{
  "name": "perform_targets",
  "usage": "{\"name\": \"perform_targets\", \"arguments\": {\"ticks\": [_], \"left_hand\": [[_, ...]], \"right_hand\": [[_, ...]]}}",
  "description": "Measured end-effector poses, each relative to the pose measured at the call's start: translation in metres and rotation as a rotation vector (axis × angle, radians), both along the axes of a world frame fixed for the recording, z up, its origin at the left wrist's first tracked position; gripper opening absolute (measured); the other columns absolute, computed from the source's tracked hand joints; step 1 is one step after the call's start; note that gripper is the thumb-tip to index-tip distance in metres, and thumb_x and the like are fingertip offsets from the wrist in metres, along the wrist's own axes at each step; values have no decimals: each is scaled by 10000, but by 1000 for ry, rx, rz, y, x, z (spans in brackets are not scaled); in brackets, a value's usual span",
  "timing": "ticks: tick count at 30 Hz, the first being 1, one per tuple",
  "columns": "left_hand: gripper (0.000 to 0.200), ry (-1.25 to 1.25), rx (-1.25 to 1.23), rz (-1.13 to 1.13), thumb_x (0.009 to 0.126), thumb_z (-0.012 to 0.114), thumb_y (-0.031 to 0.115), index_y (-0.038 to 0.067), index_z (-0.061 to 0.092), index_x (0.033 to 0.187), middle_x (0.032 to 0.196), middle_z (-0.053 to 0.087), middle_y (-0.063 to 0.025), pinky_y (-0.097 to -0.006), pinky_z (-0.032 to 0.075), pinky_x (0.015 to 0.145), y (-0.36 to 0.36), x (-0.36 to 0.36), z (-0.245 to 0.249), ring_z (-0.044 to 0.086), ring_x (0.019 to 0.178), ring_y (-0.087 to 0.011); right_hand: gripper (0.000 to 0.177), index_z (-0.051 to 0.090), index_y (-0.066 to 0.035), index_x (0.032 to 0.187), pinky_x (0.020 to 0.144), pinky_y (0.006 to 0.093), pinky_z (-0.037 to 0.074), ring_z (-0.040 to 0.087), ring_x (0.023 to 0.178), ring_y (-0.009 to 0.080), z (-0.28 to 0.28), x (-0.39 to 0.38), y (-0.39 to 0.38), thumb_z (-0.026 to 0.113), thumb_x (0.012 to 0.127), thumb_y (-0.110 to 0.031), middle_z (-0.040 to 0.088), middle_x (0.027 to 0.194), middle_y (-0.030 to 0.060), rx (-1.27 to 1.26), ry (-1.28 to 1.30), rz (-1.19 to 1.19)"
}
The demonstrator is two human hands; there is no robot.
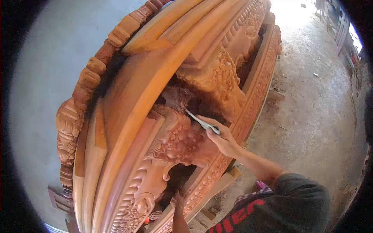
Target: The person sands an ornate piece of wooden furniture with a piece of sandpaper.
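Note:
A large carved wooden piece of furniture (132, 105), reddish-brown with scrolls and floral relief, fills the middle of the head view. My right hand (222, 136) is closed around a slim, pale tool (198, 119) with a dark part near the fingers. Its tip points into a dark recess (206, 104) between two carved panels; I cannot make out the exact kind of tool. Lower down, my left hand (178, 200) grips the carved rail (200, 194) beside a dark opening (180, 176). Some of its fingers are hard to see.
A turned and carved wooden edge (89, 79) runs along the left side of the piece, near a pale grey-blue surface (42, 85). Wooden supports (229, 178) stick out below the rail. Small scraps lie on the concrete floor (311, 105) at right.

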State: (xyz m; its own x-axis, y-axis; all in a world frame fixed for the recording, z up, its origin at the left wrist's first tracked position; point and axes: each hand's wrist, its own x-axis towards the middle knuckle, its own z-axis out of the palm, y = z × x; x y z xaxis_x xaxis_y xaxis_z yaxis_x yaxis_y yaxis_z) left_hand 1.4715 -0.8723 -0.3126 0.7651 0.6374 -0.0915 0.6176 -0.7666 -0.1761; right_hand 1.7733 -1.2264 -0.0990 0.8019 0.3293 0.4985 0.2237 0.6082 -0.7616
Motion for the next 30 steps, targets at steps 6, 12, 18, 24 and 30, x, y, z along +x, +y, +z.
{"name": "perform_targets", "arguments": {"ticks": [6, 12, 18, 24, 30], "left_hand": [[1032, 123, -137, 64, 764, 519, 854, 86, 470, 1452, 1302, 619, -256, -530, 487, 987, -20, 11, 38, 615, 1179, -436], [953, -315, -355, -37, 759, 688, 710, 66, 491, 1433, 1359, 556, -290, -537, 397, 1071, 20, -12, -34, 523, 1265, -457], [1011, -74, -228, 179, 766, 698, 683, 87, 376, 1516, 1564, 306, -287, -706, 107, 1122, -21, -1, 11, 213, 1443, -518], [914, -340, 17, 180, 817, 728, 540, 110, 347, 1527, 1506, 370, -233, -672, 187, 1100, -118, 27, 5, 269, 1382, -475], [167, -702, 15, -238, 862, 723, 111, 67, 676, 1016, 1117, 621, -99, -479, 394, 921, -241, 122, 152, 579, 1026, -320]], "right_hand": [[517, 490, -20, 1436, 947, 291, 416, 496, 1063, 114, 42, 48, 33, 493, 1065, -380, 570, 1168, 16, -135, -28, 164], [561, 458, -26, 1477, 1044, 337, 362, 466, 1194, 159, -25, 14, 8, 467, 1066, -408, 539, 1293, 54, -286, 86, 63], [547, 418, -43, 1503, 1151, 382, 318, 408, 1395, 212, 16, 45, 7, 512, 1055, -344, 477, 1503, 114, -98, -135, 188], [553, 488, -22, 1436, 1134, 375, 350, 457, 1354, 257, 17, 116, 77, 492, 1049, -416, 512, 1466, 146, -190, 6, 434], [549, 450, 14, 1464, 1165, 370, 298, 399, 1413, 294, -59, 69, 45, 548, 1037, -316, 450, 1511, 205, -197, 298, 532]]}}
